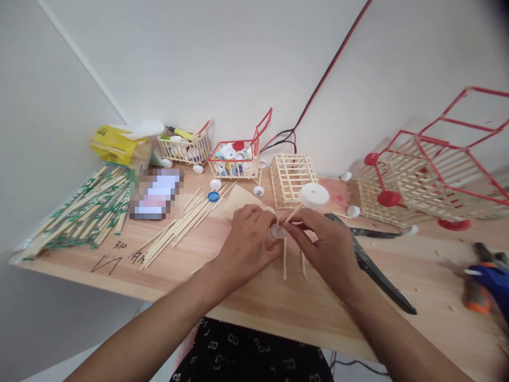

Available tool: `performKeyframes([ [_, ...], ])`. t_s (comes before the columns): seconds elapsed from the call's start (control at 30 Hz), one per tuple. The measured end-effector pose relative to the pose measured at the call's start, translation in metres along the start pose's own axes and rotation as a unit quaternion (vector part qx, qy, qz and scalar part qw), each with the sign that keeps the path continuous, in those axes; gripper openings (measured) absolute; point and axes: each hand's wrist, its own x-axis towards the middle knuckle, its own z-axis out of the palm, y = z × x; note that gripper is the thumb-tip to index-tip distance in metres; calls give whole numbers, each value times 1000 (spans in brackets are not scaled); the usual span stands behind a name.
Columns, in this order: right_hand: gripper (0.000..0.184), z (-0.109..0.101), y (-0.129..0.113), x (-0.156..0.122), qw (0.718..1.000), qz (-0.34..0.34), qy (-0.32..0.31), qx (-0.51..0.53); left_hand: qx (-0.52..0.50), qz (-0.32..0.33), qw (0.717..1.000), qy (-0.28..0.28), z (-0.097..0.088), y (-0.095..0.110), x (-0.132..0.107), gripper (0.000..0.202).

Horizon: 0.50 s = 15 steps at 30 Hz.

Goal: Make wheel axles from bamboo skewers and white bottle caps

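Over the middle of the table, my left hand (250, 233) is closed around a small white bottle cap (277, 231). My right hand (324, 239) meets it there, pinching a short thin wooden stick (293, 214) against the cap. A larger white cap (314, 195) shows just above my right fingers; whether it is joined to the stick is hidden. Below the hands two wooden sticks (284, 260) point toward me, their far ends covered by my fingers. Behind stands a small basket frame of wooden sticks (292, 178).
Loose sticks (178, 228), a blue cap (213, 197), a phone (157, 194) and wrapped chopsticks (85, 207) lie left. Model carts (234, 159) holding caps line the wall. Right are long-handled black cutters (382, 281), a large red-trimmed cart (433, 170) and a blue tool (491, 281).
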Motion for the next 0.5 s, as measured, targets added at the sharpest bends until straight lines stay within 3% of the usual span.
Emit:
performKeyframes([
  [0.5,4,1,2,0,1000,2,3,-3,-11,-11,1000,11,3,-1,-1,16],
])
